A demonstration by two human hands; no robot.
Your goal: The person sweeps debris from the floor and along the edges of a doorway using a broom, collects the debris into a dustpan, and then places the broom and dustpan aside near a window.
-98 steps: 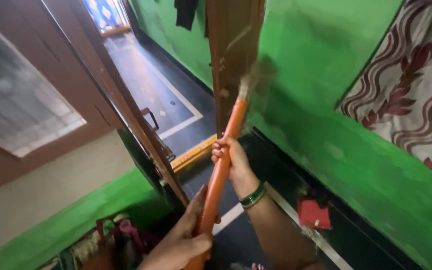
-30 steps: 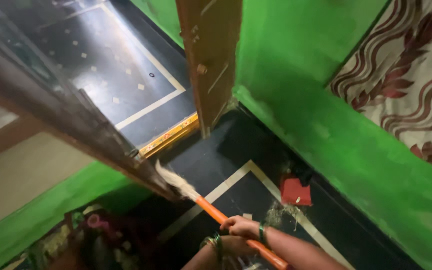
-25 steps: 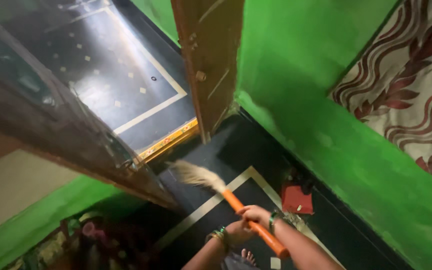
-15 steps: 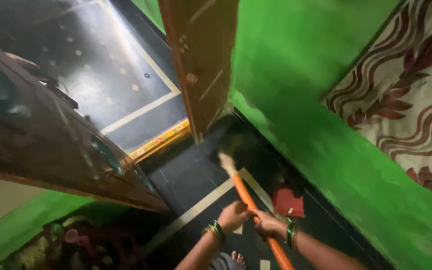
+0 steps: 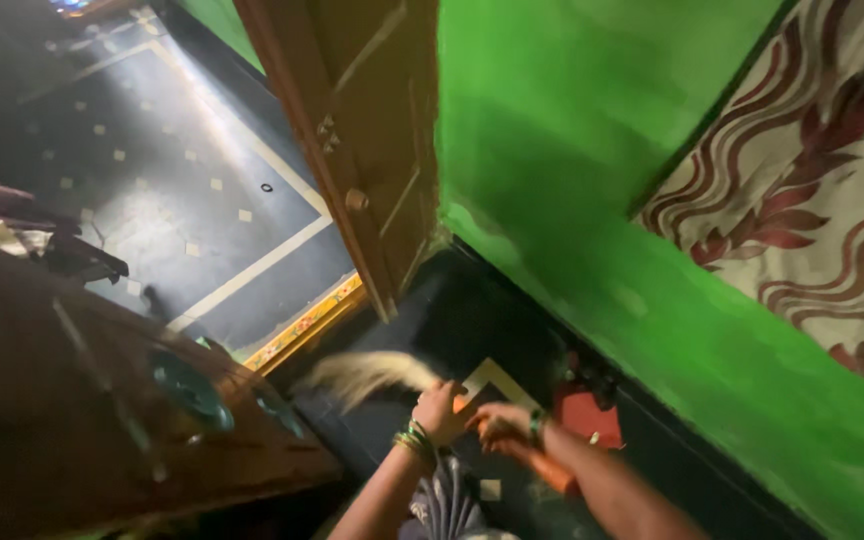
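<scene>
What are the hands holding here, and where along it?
Both hands grip a broom by its orange handle: the left hand near the bristles, the right hand just behind it.

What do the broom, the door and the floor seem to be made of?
Broom: pale dry grass or fibre bristles, smooth orange handle, probably plastic. Door: brown wood with panels, dull finish. Floor: dark polished stone or tile with pale inlaid lines, it reflects light.

A brown wooden door (image 5: 372,150) is seen standing open against a bright green wall (image 5: 592,180). A red dustpan (image 5: 584,417) is laid on the dark tiled floor (image 5: 182,190) by that wall. A patterned curtain (image 5: 812,200) is hung at the right.
</scene>
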